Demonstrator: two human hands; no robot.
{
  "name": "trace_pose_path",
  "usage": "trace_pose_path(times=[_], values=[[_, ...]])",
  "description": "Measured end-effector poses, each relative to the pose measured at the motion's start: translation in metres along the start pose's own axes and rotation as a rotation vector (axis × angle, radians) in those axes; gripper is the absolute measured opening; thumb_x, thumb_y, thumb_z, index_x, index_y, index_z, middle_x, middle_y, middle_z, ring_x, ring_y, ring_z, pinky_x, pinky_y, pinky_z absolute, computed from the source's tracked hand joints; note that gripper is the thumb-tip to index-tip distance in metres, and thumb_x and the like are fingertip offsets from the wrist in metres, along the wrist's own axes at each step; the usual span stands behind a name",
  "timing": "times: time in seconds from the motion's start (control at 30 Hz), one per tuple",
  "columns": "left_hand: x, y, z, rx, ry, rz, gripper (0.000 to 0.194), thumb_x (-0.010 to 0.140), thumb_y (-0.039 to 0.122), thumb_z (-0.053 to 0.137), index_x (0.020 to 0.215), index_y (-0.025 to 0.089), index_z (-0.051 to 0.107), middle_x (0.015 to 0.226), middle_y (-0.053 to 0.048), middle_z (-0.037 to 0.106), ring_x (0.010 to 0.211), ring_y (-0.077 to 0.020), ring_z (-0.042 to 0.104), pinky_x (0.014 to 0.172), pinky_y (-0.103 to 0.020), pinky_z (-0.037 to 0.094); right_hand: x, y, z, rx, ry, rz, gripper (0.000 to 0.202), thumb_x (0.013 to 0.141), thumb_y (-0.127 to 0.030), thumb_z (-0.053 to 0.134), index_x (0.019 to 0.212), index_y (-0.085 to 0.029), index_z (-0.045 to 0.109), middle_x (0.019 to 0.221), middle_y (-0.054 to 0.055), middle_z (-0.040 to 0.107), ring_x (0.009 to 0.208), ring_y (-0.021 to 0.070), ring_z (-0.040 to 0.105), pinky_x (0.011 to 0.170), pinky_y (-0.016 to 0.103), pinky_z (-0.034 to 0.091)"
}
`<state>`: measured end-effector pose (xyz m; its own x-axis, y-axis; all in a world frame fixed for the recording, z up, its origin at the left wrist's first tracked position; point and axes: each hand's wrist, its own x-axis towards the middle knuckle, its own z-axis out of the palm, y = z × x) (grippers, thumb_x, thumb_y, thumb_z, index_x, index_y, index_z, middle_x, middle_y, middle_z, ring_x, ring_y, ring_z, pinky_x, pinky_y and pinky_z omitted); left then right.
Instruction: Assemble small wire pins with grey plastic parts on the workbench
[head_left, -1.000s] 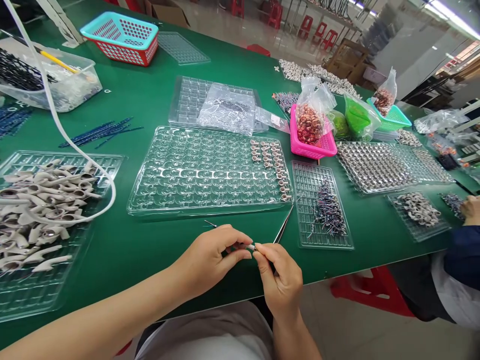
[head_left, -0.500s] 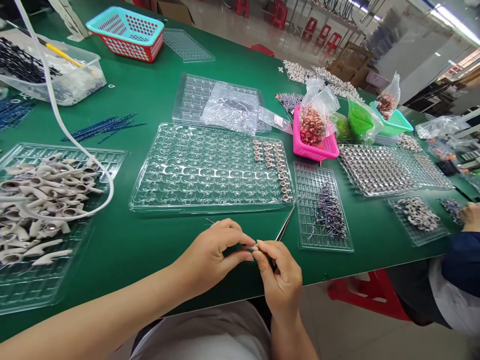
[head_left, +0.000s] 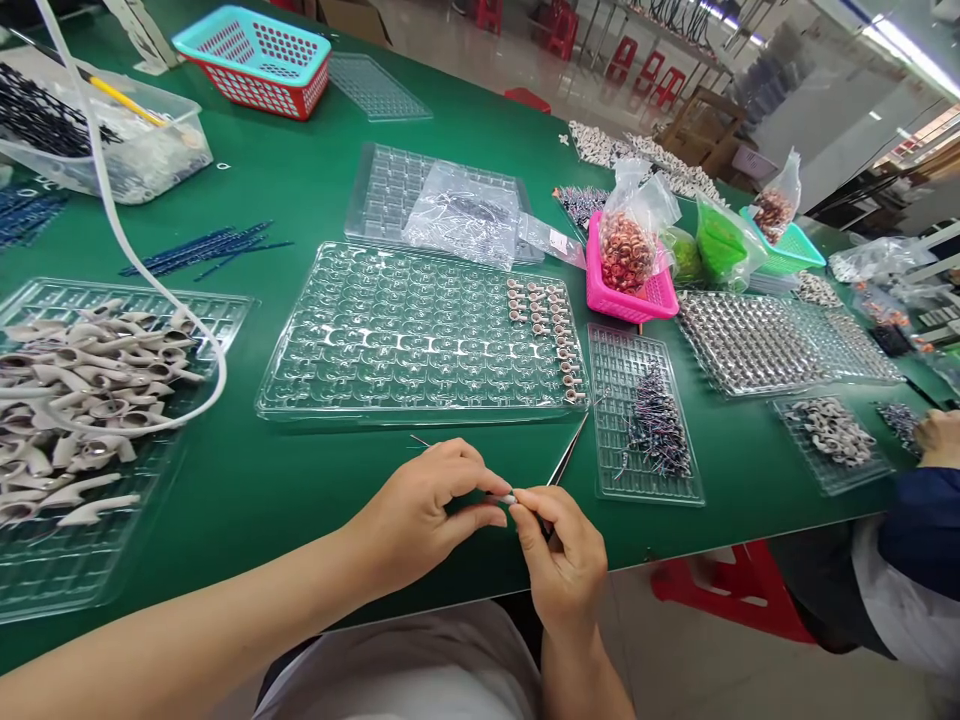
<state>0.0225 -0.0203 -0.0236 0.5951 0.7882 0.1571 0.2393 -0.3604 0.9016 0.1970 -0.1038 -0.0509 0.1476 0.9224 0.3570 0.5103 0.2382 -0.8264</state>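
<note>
A small whitish part [head_left: 508, 499] is between the fingertips of both hands, low over the table's front edge; its exact shape is mostly hidden. My left hand [head_left: 442, 510] pinches it from the left with thumb and forefinger. A thin dark wire [head_left: 420, 441] pokes out behind that hand. My right hand [head_left: 564, 545] grips the part's right end, thumb against forefinger. Metal tweezers [head_left: 568, 452] are tucked in the right hand, tips pointing up and away. Beyond lies a clear blister tray [head_left: 420, 335] with small whitish ring-shaped pieces [head_left: 560, 325] in its right-hand pockets.
Left, a tray [head_left: 217, 310] carries a heap of curved beige shells [head_left: 97, 390], crossed by a white cable [head_left: 101, 190]. Right, a tray [head_left: 611, 440] bears fine wired parts [head_left: 660, 425]; behind it stands a pink basket [head_left: 637, 300]. A co-worker's hand [head_left: 939, 438] is at far right.
The small part and my right hand's fingertips have shifted very slightly right and down. Both hands keep their pinch; the rest stays put apart from slight camera movement.
</note>
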Motion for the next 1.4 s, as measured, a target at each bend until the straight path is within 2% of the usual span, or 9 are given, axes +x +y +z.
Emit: trace_pose_path(times=[0.47,0.57,0.73,0.93,1.07,1.17,1.3,1.4], values=[[-0.001,-0.002,0.002,-0.002,0.014,0.063,0.013,0.083,0.014,0.074,0.095,0.018,0.075,0.077,-0.001,0.070,0.078,-0.0154,0.065,0.071,-0.025,0.052,-0.001,0.001,0.002,0.003,0.008,-0.057,0.027,0.088,-0.006,0.063,0.108,-0.024,0.067,0.090,0.001,0.071,0.082,0.0135,0.066,0.071,0.026,0.053],[-0.002,0.000,0.003,-0.021,-0.006,0.038,0.012,0.084,0.015,0.073,0.095,0.019,0.074,0.078,0.000,0.071,0.079,-0.0150,0.065,0.073,-0.025,0.053,-0.001,0.000,0.003,-0.004,0.009,-0.033,0.021,0.089,-0.007,0.062,0.102,-0.023,0.066,0.087,0.000,0.068,0.078,0.0123,0.064,0.068,0.025,0.050],[-0.004,0.001,0.004,-0.019,-0.040,-0.081,0.029,0.082,0.018,0.074,0.110,0.020,0.068,0.096,-0.002,0.073,0.089,-0.0175,0.067,0.082,-0.030,0.053,-0.002,-0.003,0.004,0.003,0.062,0.071,0.008,0.091,-0.014,0.059,0.090,-0.022,0.061,0.079,-0.002,0.061,0.069,0.0108,0.057,0.061,0.023,0.044],[-0.005,0.003,0.001,0.034,-0.032,-0.089,0.011,0.088,0.023,0.066,0.098,0.021,0.070,0.091,-0.001,0.073,0.086,-0.0174,0.066,0.079,-0.030,0.051,-0.003,-0.003,0.003,-0.010,0.094,0.158,0.010,0.094,-0.020,0.055,0.083,-0.021,0.057,0.073,-0.004,0.052,0.061,0.0090,0.048,0.056,0.022,0.038],[-0.005,0.003,0.000,0.064,-0.023,-0.026,0.013,0.093,0.022,0.058,0.097,0.021,0.071,0.084,-0.001,0.071,0.080,-0.0159,0.064,0.073,-0.029,0.048,-0.002,-0.003,0.004,-0.045,0.091,0.152,0.011,0.094,-0.021,0.055,0.083,-0.021,0.057,0.073,-0.004,0.052,0.060,0.0088,0.048,0.055,0.021,0.039],[-0.003,0.002,0.001,0.150,-0.008,0.032,0.017,0.095,0.020,0.053,0.095,0.020,0.070,0.080,-0.002,0.070,0.077,-0.0170,0.061,0.070,-0.030,0.045,-0.001,-0.002,0.005,-0.072,0.080,0.141,0.013,0.094,-0.023,0.055,0.081,-0.021,0.058,0.072,-0.004,0.054,0.060,0.0089,0.050,0.055,0.021,0.040],[-0.004,0.007,0.004,0.398,0.009,0.144,0.018,0.093,0.018,0.049,0.085,0.015,0.065,0.075,-0.005,0.068,0.071,-0.0197,0.057,0.067,-0.034,0.042,0.000,0.000,0.001,-0.124,0.082,0.081,0.015,0.093,-0.028,0.057,0.080,-0.021,0.061,0.070,-0.003,0.058,0.058,0.0100,0.054,0.056,0.021,0.044],[-0.004,0.015,-0.005,0.566,-0.021,0.185,0.017,0.091,0.019,0.049,0.082,0.015,0.063,0.074,-0.007,0.067,0.071,-0.0210,0.057,0.067,-0.035,0.043,0.000,0.007,-0.003,-0.168,0.045,0.055,0.019,0.091,-0.037,0.059,0.081,-0.023,0.066,0.073,-0.002,0.066,0.061,0.0124,0.061,0.060,0.021,0.048]])
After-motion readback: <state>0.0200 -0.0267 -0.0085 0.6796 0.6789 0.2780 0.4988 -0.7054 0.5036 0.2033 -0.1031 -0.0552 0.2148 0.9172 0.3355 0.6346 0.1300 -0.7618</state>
